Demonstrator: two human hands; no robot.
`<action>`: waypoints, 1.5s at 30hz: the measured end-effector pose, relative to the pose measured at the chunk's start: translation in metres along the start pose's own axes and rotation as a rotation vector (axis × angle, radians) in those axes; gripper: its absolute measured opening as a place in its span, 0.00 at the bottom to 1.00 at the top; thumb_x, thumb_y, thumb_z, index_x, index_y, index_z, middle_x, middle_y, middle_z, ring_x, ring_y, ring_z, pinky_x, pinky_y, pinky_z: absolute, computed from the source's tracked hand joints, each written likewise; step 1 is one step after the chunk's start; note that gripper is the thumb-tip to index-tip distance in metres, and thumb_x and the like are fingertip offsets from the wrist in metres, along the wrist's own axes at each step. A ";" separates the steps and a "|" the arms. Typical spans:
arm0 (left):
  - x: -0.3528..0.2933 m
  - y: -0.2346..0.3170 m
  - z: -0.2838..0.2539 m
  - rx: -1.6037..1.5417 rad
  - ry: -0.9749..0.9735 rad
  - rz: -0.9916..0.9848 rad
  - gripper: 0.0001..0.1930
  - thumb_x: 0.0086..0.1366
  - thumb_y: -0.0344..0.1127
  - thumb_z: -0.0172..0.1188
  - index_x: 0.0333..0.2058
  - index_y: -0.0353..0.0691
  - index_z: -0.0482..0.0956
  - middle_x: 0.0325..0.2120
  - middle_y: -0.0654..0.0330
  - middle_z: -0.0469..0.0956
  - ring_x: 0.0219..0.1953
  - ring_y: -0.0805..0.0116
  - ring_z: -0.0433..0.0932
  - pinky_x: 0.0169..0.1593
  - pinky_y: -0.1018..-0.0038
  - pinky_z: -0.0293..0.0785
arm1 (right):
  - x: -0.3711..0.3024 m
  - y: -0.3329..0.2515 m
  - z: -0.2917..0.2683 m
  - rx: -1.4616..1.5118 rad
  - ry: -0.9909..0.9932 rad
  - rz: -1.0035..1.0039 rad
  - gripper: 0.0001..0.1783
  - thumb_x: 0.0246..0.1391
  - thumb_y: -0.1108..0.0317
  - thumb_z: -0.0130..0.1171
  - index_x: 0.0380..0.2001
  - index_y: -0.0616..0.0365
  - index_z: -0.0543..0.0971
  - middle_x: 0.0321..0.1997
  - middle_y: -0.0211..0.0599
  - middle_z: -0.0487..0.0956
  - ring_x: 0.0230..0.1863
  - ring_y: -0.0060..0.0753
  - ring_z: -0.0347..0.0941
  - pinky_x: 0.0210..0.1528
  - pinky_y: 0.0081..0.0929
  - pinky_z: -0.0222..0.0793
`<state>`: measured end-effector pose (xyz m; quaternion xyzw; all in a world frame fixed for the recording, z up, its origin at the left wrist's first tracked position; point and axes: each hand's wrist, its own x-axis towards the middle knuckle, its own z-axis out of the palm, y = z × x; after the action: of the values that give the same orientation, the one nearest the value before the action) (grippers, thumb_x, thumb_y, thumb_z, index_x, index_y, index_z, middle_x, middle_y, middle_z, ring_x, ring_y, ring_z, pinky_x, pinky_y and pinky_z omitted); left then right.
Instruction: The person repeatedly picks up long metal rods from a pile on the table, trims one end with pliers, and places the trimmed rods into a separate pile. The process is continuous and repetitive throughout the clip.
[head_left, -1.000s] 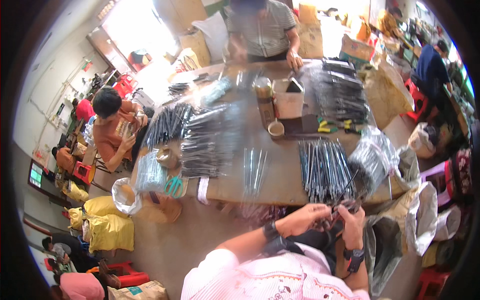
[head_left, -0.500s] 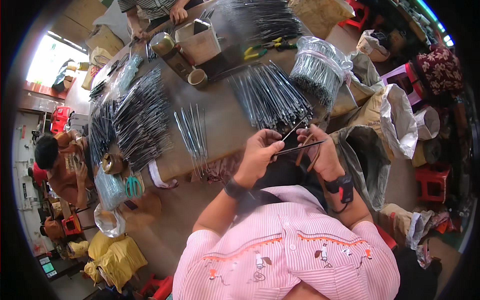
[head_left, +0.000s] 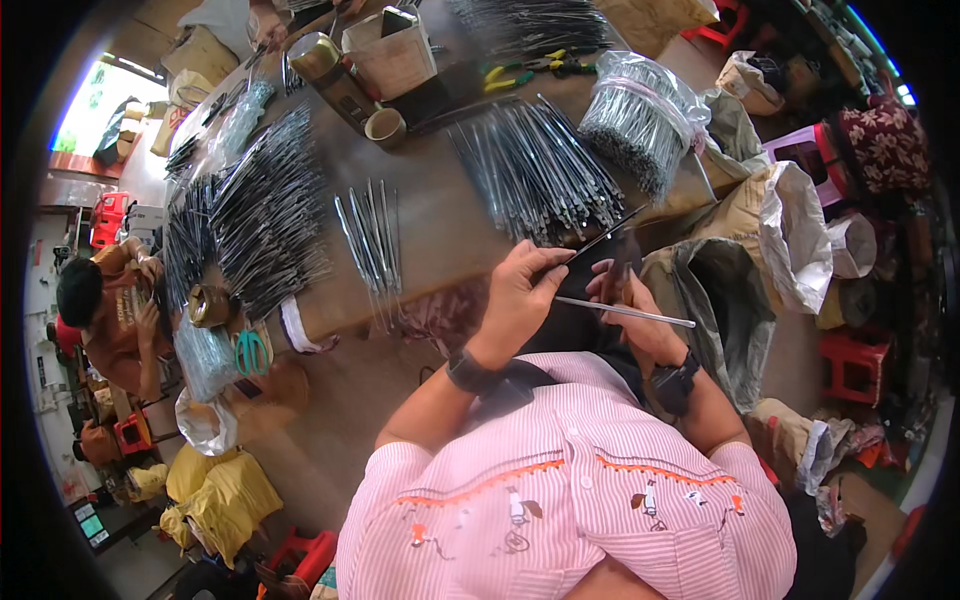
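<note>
My left hand (head_left: 522, 293) pinches a thin dark metal rod (head_left: 604, 237) that points up toward the table edge. My right hand (head_left: 630, 310) grips a silver metal rod (head_left: 640, 314) that sticks out to the right. Both hands meet over my lap, just below the wooden table (head_left: 440, 230). A large pile of dark rods (head_left: 540, 170) lies on the table right above my hands. A small row of several silver rods (head_left: 370, 240) lies to the left of that pile.
A clear bag of rods (head_left: 635, 120) stands at the table's right end. Pliers (head_left: 525, 68), a cup (head_left: 385, 125) and a box (head_left: 392, 50) sit farther back. Open sacks (head_left: 790, 240) stand at my right. Another person (head_left: 110, 310) sits at the left beside more rod heaps (head_left: 250, 220).
The view has tilted further down toward my lap. My hands have come closer together with the rods, and the silver rod now sticks out to the right.
</note>
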<state>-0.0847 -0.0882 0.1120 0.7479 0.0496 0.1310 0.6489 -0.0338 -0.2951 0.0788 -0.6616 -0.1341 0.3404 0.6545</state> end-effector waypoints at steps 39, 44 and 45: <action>-0.011 0.016 -0.039 0.312 0.007 -0.073 0.13 0.59 0.31 0.62 0.44 0.36 0.81 0.27 0.58 0.71 0.31 0.66 0.71 0.39 0.75 0.69 | 0.020 -0.034 0.008 -0.815 0.121 -0.220 0.16 0.44 0.71 0.52 0.40 0.59 0.75 0.29 0.52 0.76 0.33 0.58 0.73 0.37 0.44 0.69; -0.025 -0.017 -0.061 0.334 0.149 -0.125 0.13 0.60 0.29 0.60 0.43 0.32 0.80 0.26 0.56 0.73 0.30 0.67 0.72 0.38 0.75 0.69 | 0.032 -0.027 0.023 -0.797 0.038 -0.248 0.22 0.44 0.70 0.51 0.47 0.58 0.73 0.34 0.50 0.78 0.37 0.57 0.73 0.41 0.43 0.69; -0.027 -0.029 -0.069 0.350 0.217 -0.114 0.13 0.60 0.29 0.59 0.43 0.30 0.80 0.27 0.56 0.74 0.30 0.67 0.72 0.37 0.75 0.69 | 0.033 -0.025 0.024 -0.789 0.029 -0.245 0.23 0.45 0.70 0.51 0.48 0.59 0.73 0.34 0.50 0.78 0.37 0.56 0.73 0.42 0.42 0.69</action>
<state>-0.1260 -0.0240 0.0890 0.8267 0.1836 0.1631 0.5062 -0.0176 -0.2536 0.0958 -0.8456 -0.3227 0.1732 0.3883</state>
